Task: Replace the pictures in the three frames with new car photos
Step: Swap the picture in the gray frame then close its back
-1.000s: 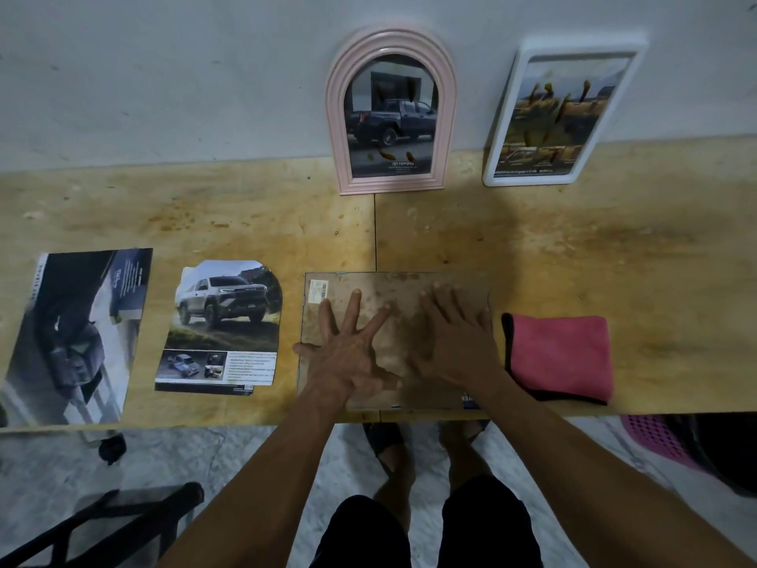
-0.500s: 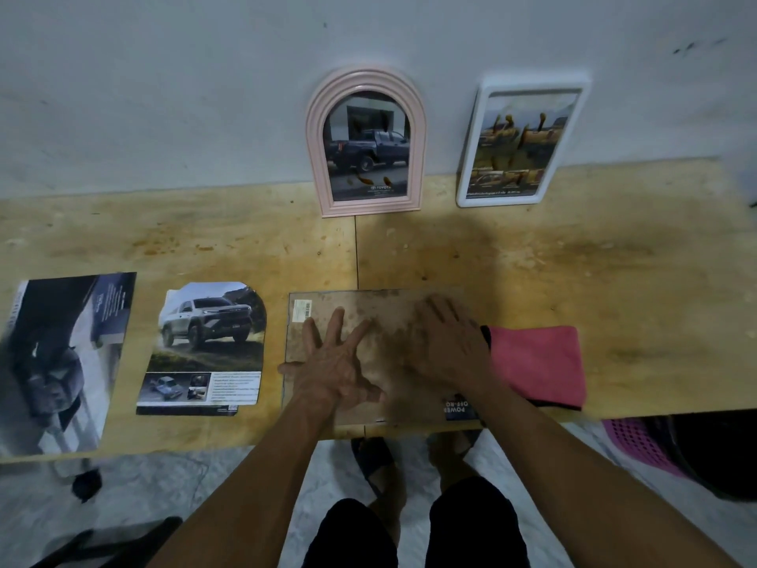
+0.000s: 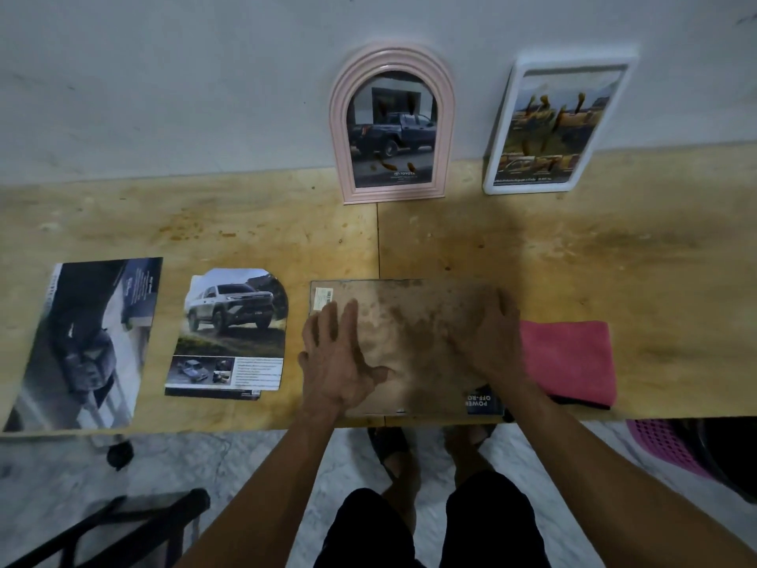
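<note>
A rectangular frame (image 3: 413, 321) lies face down at the table's front edge, showing its stained brown backing board; a printed corner sticks out at its lower right. My left hand (image 3: 338, 358) lies flat on the board's left part, fingers straight. My right hand (image 3: 493, 346) lies over the board's right edge, fingers pointing away. A pink arched frame (image 3: 392, 125) with a dark pickup photo and a white rectangular frame (image 3: 559, 125) with a yellowish photo lean on the wall. An arch-cut photo of a silver truck (image 3: 231, 334) and a dark car page (image 3: 88, 342) lie to the left.
A pink cloth (image 3: 571, 360) lies right of the face-down frame, partly under my right wrist. The wooden table (image 3: 614, 256) ends just below my hands. A black chair (image 3: 102, 530) and a pink basket (image 3: 663, 444) stand on the floor beneath.
My hands have spread apart on the backing board: the left slid toward its left edge, the right toward its right edge. The camera view shifted slightly.
</note>
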